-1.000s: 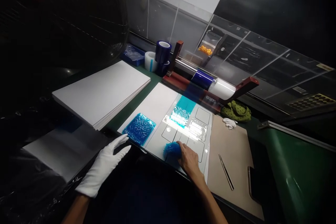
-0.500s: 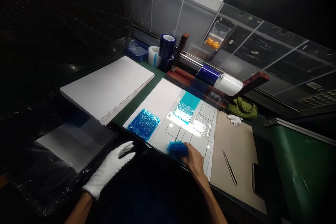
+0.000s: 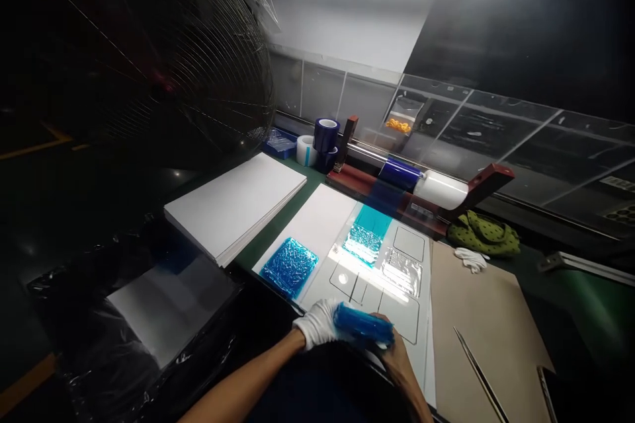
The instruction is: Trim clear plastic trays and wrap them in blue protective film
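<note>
Between my hands, over the front edge of the work surface, is a bundle of blue plastic film pieces (image 3: 364, 324). My left hand (image 3: 317, 324), in a white glove, closes on the bundle's left end. My bare right hand (image 3: 395, 351) grips the other end, its fingers partly hidden by the film. Under and beyond them lies a pale sheet with printed outlines (image 3: 342, 287). Shiny teal film (image 3: 368, 238) and clear film (image 3: 401, 271) rest on that sheet. To the left, a crinkled blue film stack (image 3: 289, 268) sits on white paper (image 3: 322, 208).
A thick stack of white sheets (image 3: 238, 205) stands left. Behind are tape rolls (image 3: 326, 135) and a red roller stand (image 3: 354, 178). Tweezers (image 3: 479, 370) lie on brown board (image 3: 489, 307) at right, near a green spotted pouch (image 3: 481, 234). A large fan (image 3: 213, 59) looms at back left.
My left hand has moved right and taken hold of the blue film bundle, which my right hand has lifted and drawn nearer. The view has tilted upward.
</note>
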Motion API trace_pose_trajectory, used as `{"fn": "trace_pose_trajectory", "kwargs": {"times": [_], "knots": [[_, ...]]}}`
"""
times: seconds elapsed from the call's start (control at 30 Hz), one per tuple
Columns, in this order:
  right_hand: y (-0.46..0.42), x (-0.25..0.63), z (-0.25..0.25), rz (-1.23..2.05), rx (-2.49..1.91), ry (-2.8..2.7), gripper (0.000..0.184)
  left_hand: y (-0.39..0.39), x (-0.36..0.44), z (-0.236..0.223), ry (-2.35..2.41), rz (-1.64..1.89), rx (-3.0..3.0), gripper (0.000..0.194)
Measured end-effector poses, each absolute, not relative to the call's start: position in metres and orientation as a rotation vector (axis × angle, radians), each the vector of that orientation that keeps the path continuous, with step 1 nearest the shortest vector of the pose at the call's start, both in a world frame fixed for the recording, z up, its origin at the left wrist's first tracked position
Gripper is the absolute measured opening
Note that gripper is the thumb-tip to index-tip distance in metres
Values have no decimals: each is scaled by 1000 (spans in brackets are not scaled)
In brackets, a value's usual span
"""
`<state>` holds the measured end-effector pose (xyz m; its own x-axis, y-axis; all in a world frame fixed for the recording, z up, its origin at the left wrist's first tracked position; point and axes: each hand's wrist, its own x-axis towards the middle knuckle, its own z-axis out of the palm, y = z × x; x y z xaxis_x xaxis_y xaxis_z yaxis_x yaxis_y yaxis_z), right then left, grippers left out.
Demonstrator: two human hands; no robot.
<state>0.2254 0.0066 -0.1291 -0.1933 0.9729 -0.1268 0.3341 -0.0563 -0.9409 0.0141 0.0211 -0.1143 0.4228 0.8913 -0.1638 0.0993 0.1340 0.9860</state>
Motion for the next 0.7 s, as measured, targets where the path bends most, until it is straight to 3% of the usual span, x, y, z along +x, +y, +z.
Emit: {"fn": "trace_pose_trajectory", "kwargs": {"times": [0.37,0.7], "knots": [[16,216,-135,1251,-1362,-1662,38,28,4,-123,1064,702,1384,38],[17,221,-143,1189,-1392,-1606,39,32,5,-114,1101,668,1360,24]]}}
